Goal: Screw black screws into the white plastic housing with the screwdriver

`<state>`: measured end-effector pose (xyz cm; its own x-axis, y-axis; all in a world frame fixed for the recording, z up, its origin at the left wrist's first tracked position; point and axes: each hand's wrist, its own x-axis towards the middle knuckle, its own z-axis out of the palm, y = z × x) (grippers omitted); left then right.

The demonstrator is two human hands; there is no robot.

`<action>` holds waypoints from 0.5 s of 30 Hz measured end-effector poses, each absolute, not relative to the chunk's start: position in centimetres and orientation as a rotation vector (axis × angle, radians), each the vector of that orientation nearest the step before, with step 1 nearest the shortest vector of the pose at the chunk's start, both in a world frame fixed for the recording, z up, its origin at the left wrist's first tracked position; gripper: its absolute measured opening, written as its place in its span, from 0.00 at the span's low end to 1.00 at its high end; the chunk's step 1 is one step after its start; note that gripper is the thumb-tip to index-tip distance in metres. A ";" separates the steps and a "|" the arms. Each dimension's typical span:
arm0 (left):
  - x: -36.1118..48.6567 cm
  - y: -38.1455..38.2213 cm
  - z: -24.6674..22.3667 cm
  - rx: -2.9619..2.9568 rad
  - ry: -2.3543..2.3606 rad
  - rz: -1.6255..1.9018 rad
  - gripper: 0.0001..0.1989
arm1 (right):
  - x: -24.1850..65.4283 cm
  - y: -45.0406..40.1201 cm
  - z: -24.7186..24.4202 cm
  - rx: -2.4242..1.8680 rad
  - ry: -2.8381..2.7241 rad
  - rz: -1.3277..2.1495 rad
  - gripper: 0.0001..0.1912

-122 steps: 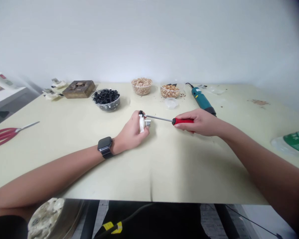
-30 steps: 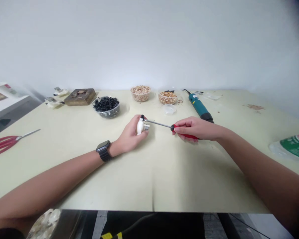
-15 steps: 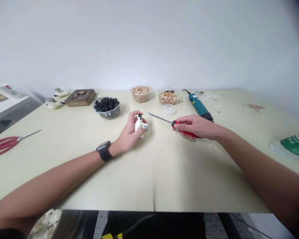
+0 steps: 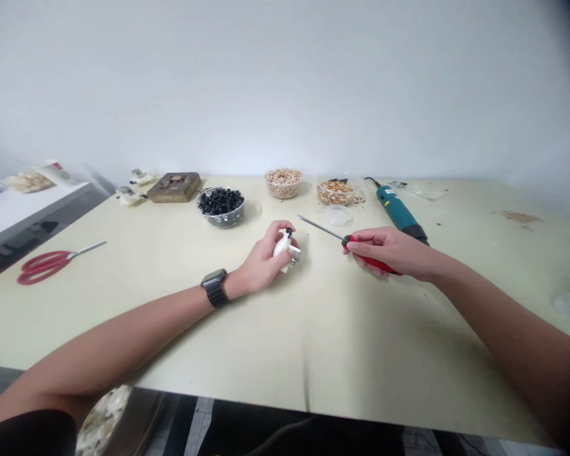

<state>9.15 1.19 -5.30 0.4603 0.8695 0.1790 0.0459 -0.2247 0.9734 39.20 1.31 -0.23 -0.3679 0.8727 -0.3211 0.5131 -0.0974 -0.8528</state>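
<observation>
Above the middle of the table, my left hand (image 4: 267,256) is closed around a small white plastic part (image 4: 282,246) with a black piece at its top. A metal-looking bit sticks out on the part's right side, and my fingers hide some of it. My right hand (image 4: 384,248) grips a screwdriver (image 4: 371,251) by its red and black handle. The steel shaft points left and slightly away from me. Its tip is close to the white part but apart from it.
Along the back stand a metal block (image 4: 175,188), a bowl of black pieces (image 4: 221,209), two tubs of small parts (image 4: 284,183) (image 4: 335,193), a clear lid (image 4: 338,215) and a teal heat gun (image 4: 401,212). Red scissors (image 4: 47,265) lie left. White parts (image 4: 129,196) sit by the block.
The whole scene has shifted to the right in view as my head turned left. Both hands keep their holds, and the gap between screwdriver tip and white part looks much the same.
</observation>
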 end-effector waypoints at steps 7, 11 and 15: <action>9.3 1.0 -1.2 1.129 0.754 0.896 0.14 | 38.7 1.1 -1.0 -1.456 -1.598 1.471 0.32; 7.3 1.3 3.0 0.830 0.755 0.891 0.15 | 38.4 0.8 -1.3 -1.497 -1.490 1.485 0.33; 3.8 0.8 4.6 0.750 0.856 0.967 0.18 | 38.0 0.5 -1.3 -1.507 -1.475 1.523 0.33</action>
